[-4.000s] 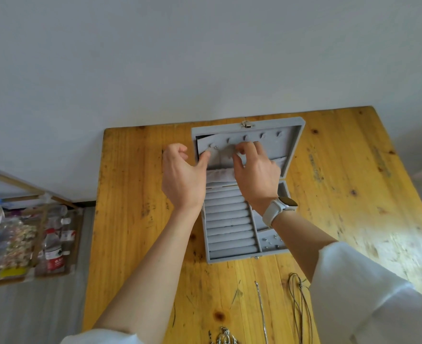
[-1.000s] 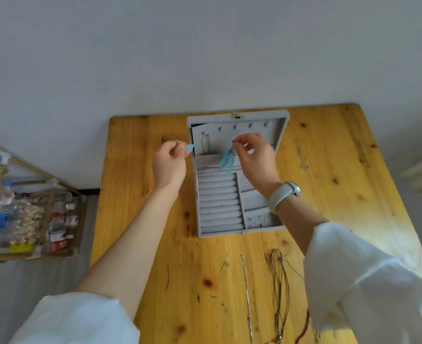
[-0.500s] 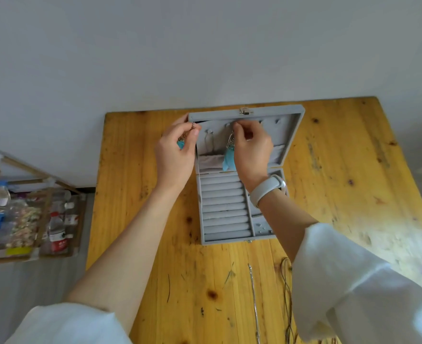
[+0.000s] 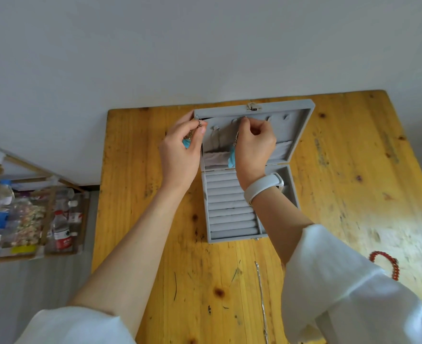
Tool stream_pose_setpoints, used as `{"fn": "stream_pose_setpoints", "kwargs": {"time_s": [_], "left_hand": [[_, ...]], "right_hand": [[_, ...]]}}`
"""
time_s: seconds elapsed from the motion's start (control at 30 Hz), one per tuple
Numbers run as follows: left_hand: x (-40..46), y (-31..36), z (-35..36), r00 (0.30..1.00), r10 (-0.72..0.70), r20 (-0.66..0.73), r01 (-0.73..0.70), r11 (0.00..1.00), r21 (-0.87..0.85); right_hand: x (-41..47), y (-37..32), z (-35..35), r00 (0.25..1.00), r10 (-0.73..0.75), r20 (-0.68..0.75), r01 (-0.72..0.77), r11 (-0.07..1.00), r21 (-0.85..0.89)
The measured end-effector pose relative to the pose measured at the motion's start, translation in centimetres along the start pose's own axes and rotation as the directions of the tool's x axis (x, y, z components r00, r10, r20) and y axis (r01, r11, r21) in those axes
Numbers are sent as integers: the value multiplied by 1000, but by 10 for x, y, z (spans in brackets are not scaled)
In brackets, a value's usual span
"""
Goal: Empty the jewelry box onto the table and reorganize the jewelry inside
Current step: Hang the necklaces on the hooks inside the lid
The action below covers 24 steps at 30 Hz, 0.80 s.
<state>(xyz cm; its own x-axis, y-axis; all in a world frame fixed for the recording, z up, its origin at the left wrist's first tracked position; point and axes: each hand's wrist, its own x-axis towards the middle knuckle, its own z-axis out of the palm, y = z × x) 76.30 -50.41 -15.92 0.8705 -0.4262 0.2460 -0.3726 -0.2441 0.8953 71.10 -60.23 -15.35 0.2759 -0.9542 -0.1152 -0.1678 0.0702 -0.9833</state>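
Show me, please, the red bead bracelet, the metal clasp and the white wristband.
red bead bracelet (image 4: 395, 268): head view, on its beads.
metal clasp (image 4: 252, 107): head view, on its plate.
white wristband (image 4: 263, 187): head view, on its strap.

Grey jewelry box (image 4: 232, 214), turquoise earrings (image 4: 231, 158) at its lid, red bead bracelet (image 4: 388, 265) right of it, yellow-orange knotty table (image 4: 349, 184), white watch (image 4: 263, 188).

Bright, even daylight; wide-angle view.
Soft light, faint shadows only. Pale glare patch on the table (image 4: 388, 234) at right, washing out the wood grain there. Table edges splay and bend toward the frame borders. Shelf of bottles (image 4: 31, 219) at left is smeared and soft; sleeve (image 4: 354, 294) near the camera slightly blurred, whites nearly blown.
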Motion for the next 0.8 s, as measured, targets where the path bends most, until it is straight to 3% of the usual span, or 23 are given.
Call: {"fn": "stream_pose_setpoints", "kwargs": {"time_s": [0.2,0.3,0.4,0.57,0.8], "left_hand": [[0,-1,-1,1000,-3,8,3,1000,-12],[0,-1,-2,1000,-17,17,17,1000,-12],[0,-1,-1,1000,-22,18,22,999,-24],[0,-1,1,999,-40,21,40,999,-13],[-1,1,1,998,-55,23,55,998,-13]], "right_hand": [[0,-2,1,998,65,-14,-64,996,54],[-2,5,-1,993,-114,22,116,978,-173],[-1,21,-5,906,-421,48,400,811,-428],[-2,38,-4,808,-569,154,539,607,-584],[-9,44,-2,865,-485,132,487,742,-461]]}}
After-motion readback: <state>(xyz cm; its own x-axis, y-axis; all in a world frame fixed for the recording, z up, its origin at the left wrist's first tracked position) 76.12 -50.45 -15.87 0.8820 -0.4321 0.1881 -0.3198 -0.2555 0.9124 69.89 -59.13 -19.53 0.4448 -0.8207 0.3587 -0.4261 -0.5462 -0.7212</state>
